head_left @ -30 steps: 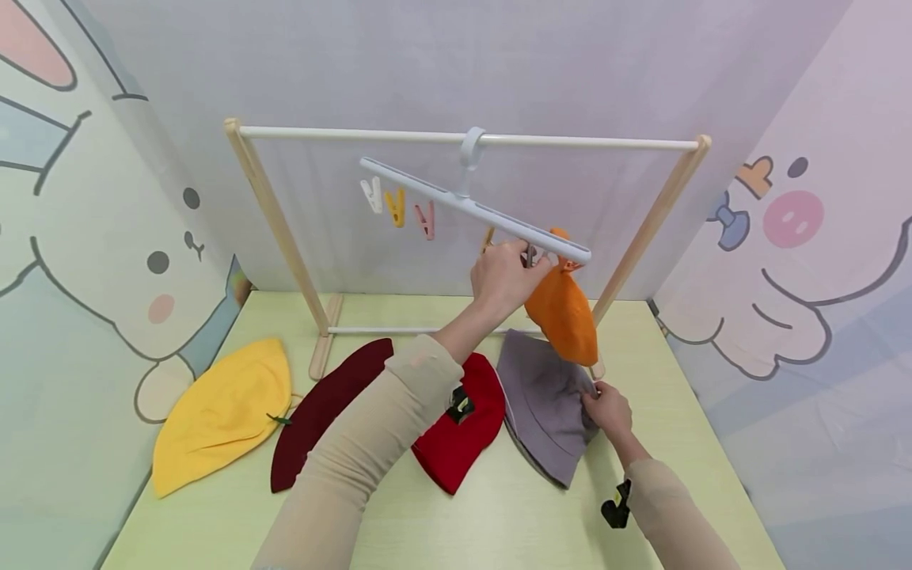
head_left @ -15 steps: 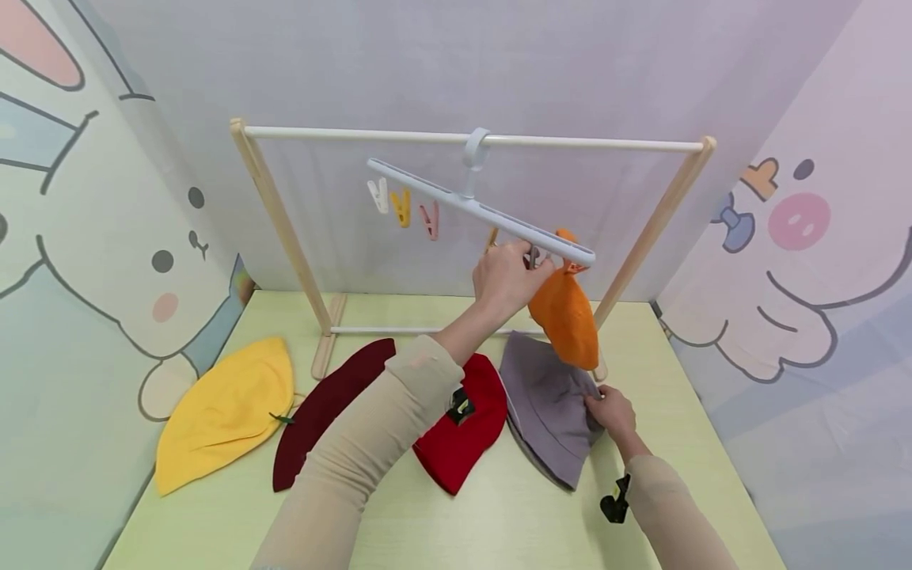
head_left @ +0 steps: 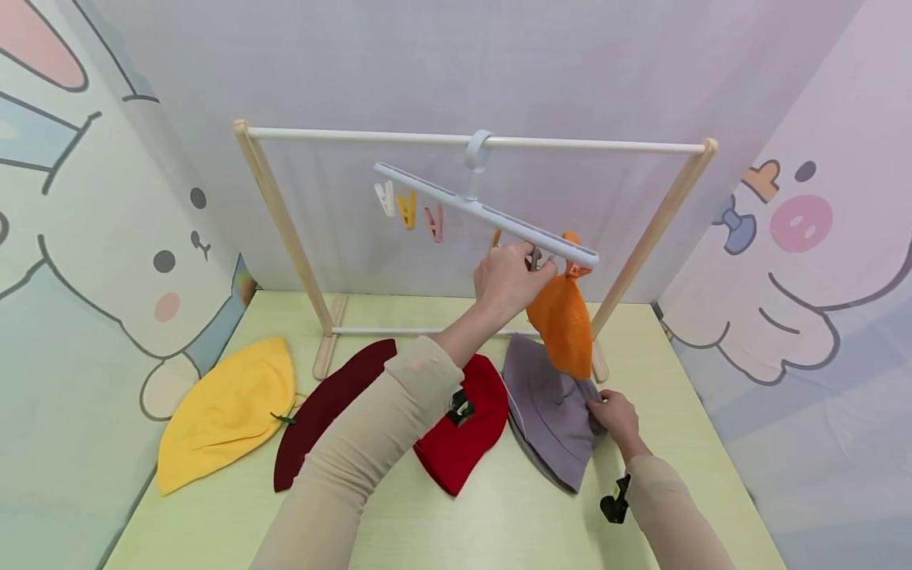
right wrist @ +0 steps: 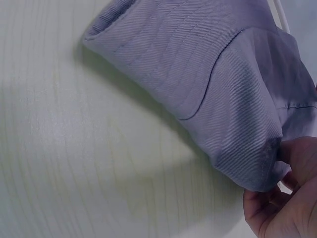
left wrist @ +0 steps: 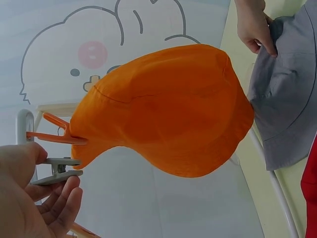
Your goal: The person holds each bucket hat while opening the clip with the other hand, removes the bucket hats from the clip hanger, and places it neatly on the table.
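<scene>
Under the right half of the pale blue hanger (head_left: 473, 207), my left hand (head_left: 507, 279) pinches a grey clothespin (left wrist: 58, 169). Its tips point toward the gathered edge of an orange bucket hat (left wrist: 163, 114), which hangs from an orange clothespin (left wrist: 57, 131) at the hanger's right end. Down on the table, my right hand (head_left: 614, 416) pinches the crown of a grey bucket hat (head_left: 549, 412) between thumb and fingers. In the right wrist view this hat's cloth (right wrist: 233, 99) is bunched at the fingertips.
White, yellow and pink clothespins (head_left: 435, 224) hang along the hanger's left half. The hanger hooks over the white rail of a wooden rack (head_left: 285, 229). Yellow (head_left: 228, 412), maroon (head_left: 321, 419) and red hats (head_left: 473, 427) lie on the table, left of the grey one.
The orange hat has swung slightly left and down. The grey hat has shifted a little right with my right hand. My left hand keeps its hold on the grey clothespin.
</scene>
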The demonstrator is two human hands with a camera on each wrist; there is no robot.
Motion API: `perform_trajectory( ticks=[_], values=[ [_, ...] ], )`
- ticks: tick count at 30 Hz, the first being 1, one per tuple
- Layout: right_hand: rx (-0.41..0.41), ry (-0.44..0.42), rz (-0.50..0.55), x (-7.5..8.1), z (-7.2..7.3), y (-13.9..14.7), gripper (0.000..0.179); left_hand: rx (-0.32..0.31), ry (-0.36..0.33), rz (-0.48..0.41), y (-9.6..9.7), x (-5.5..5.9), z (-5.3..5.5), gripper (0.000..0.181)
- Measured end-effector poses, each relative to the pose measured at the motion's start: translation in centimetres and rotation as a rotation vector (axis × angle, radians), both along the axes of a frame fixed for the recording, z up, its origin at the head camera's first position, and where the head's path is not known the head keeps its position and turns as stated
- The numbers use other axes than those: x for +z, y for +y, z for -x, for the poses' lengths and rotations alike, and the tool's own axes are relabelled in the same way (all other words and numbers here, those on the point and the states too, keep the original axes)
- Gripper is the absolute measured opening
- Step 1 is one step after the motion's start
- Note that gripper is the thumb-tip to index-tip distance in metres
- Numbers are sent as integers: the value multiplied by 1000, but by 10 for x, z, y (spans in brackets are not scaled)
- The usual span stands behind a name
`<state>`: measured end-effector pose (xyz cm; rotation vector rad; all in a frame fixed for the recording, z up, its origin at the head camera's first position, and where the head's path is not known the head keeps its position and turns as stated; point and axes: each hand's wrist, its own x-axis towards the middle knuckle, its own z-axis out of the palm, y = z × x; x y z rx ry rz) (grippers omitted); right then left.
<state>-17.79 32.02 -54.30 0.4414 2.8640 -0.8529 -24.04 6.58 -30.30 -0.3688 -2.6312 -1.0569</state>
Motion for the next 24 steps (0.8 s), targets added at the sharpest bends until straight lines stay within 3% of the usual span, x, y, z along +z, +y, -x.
perform_trajectory(
  ticks=[14,24],
  values=[
    [-25,119,-8,3,-1,-4,34,27,4,18,-1,-2,0,24],
    [10,192,11,12,-4,-1,36,26,5,32,-1,-2,1,23]
  ],
)
